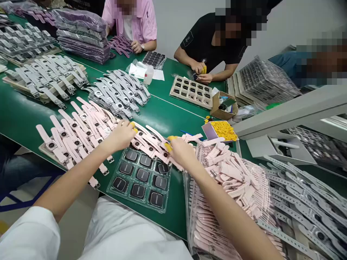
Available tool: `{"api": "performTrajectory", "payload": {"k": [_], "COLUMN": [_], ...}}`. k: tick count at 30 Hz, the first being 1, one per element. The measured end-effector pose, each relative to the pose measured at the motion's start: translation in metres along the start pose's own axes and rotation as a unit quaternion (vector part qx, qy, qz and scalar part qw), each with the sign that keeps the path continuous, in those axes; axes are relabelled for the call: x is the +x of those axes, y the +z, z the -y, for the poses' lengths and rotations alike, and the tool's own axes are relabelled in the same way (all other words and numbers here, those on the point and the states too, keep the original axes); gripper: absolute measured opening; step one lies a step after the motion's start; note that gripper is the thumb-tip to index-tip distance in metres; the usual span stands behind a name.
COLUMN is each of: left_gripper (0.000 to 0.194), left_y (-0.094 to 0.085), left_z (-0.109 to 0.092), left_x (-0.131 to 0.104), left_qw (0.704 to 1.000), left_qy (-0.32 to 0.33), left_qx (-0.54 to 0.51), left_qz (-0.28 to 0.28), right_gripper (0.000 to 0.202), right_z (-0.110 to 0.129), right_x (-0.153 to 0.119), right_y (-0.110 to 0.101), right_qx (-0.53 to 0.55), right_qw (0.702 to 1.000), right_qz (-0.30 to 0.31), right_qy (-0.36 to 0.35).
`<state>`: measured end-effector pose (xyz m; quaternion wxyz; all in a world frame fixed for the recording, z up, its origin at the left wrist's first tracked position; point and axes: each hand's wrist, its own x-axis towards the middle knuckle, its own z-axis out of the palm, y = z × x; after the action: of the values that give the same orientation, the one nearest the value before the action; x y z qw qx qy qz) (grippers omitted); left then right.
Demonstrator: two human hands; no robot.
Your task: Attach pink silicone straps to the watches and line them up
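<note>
Pink-strapped smartwatches (148, 142) lie slanted in a row in front of me, between my two hands. My left hand (121, 135), with yellow finger covers on its tips, has its fingers curled over the straps at the row's left end. At the other end, my right hand (181, 151) pinches a pink strap with yellow-covered thumb and finger. The exact grip of each is partly hidden. Below the watches, a clear plastic tray (138, 196) holds several square black watch faces. More pink watches (77, 135) fill a tray to the left.
Pink straps (230, 169) are heaped over a plastic tray at right, beside grey watches (306, 206). A box of yellow finger covers (223, 130) stands behind. White watches (119, 90) lie across the table. Two co-workers sit opposite, near a beige tray (191, 92).
</note>
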<state>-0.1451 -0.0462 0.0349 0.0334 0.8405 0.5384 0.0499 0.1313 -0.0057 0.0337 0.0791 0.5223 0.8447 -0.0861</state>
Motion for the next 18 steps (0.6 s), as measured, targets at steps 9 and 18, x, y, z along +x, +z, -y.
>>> {"api": "performTrajectory", "payload": {"k": [9, 18], "left_gripper": [0.017, 0.019], "left_y": [0.029, 0.036], "left_z": [-0.143, -0.16], "left_x": [0.004, 0.009], "left_qw": [0.984, 0.981], "left_qy": [0.156, 0.144], "left_qx": [0.014, 0.076], "left_qz": [0.083, 0.109], "right_gripper": [0.034, 0.025], "right_z": [-0.053, -0.05], "right_x": [0.044, 0.033], "right_y": [0.009, -0.031], "right_qx": [-0.103, -0.013], "right_qw": [0.994, 0.994], "right_qz": [0.025, -0.073], "right_qy": [0.023, 0.075]}}
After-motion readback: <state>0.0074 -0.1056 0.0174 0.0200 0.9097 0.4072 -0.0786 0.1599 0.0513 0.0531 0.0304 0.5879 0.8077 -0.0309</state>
